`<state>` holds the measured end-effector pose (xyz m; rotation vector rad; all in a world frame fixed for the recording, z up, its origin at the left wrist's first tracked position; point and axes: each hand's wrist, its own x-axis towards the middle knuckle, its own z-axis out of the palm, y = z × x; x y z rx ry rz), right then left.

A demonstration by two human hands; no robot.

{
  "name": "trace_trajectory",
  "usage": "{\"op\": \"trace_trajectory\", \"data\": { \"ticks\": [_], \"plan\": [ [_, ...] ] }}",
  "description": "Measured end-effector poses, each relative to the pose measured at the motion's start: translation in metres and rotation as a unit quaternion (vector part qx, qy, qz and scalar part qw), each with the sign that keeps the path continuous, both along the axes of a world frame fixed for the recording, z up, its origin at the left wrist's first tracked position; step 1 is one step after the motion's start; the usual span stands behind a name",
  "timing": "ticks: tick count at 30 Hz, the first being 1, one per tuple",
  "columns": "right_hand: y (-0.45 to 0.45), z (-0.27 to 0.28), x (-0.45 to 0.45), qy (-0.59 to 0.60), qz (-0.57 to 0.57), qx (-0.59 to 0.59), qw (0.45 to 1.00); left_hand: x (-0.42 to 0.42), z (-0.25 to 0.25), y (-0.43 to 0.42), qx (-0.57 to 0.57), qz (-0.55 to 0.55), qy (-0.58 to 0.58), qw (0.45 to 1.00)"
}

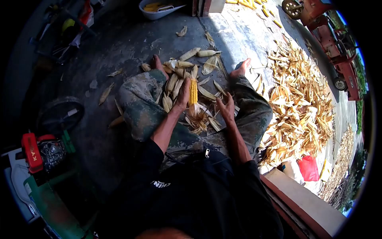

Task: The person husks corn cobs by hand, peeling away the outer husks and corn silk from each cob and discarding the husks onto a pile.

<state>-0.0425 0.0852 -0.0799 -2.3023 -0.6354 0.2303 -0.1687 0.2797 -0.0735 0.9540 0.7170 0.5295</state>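
My left hand point(183, 95) is closed on an ear of corn point(193, 91) between my bent legs. Bare yellow kernels show along its middle, while pale husk sticks out at the far end and hangs loose at the near end. To the right, apart from the ear, my right hand point(226, 108) is open with its fingers spread and nothing in them. Several ears still in their husks point(172, 83) lie between my legs, partly hidden by my left hand. Torn husks and dry silk point(197, 120) lie close to my lap.
A large heap of dry husks point(298, 103) spreads across the sunlit floor at right. A white basin point(153, 15) with yellow ears stands far ahead, and more bare ears point(250, 4) lie beyond. A red-engined machine point(43, 153) is at left, a red vehicle point(338, 51) at far right.
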Motion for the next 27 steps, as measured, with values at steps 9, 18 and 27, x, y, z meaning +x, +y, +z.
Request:
{"op": "trace_trajectory", "data": {
  "ticks": [9, 18, 27],
  "plan": [
    [0.030, 0.026, -0.061, 0.478, 0.233, 0.137, 0.836, 0.000, 0.013, -0.023, -0.188, -0.031, -0.028, 0.981],
    [0.025, 0.012, -0.064, 0.473, 0.188, 0.185, 0.841, 0.004, 0.000, -0.027, -0.163, 0.100, -0.006, 0.981],
    [0.018, 0.002, -0.015, 0.582, -0.125, 0.363, 0.717, -0.014, 0.025, -0.038, -0.229, -0.177, 0.064, 0.955]
  ]
}}
